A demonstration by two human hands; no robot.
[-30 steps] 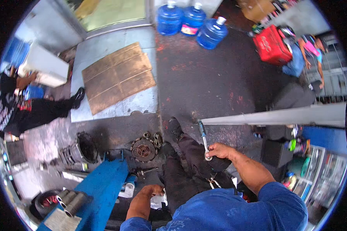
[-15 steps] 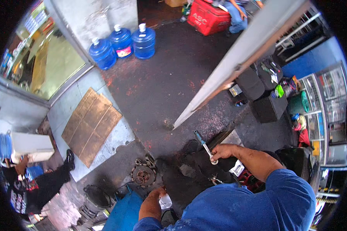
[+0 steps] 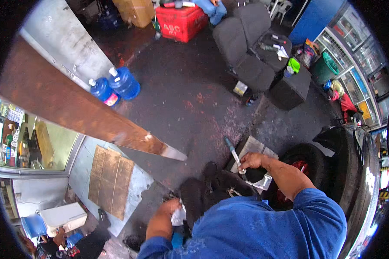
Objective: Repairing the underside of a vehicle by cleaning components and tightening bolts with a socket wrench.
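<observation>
My right hand (image 3: 251,161) is closed around the head end of a ratchet wrench (image 3: 234,151). Its metal shaft slants up and to the left, ending in a teal grip. Below that hand, close to my lap, lies a silvery metal part (image 3: 263,182). My left hand (image 3: 170,208) hangs low beside my left leg, its fingers partly hidden. A white, crumpled-looking thing (image 3: 179,215) shows against its fingers, and its kind is unclear.
A brown post (image 3: 95,116) crosses the left side. Black tyres (image 3: 345,172) stand close on my right. Ahead are grey seats (image 3: 246,56), a red box (image 3: 181,23) and blue water jugs (image 3: 125,84). Cardboard (image 3: 111,181) lies leftward; another person (image 3: 82,241) is at lower left.
My view has swung to the right, bringing the tyres and seats further in. The ratchet wrench stays in my right hand. The white thing has moved along with my left hand.
</observation>
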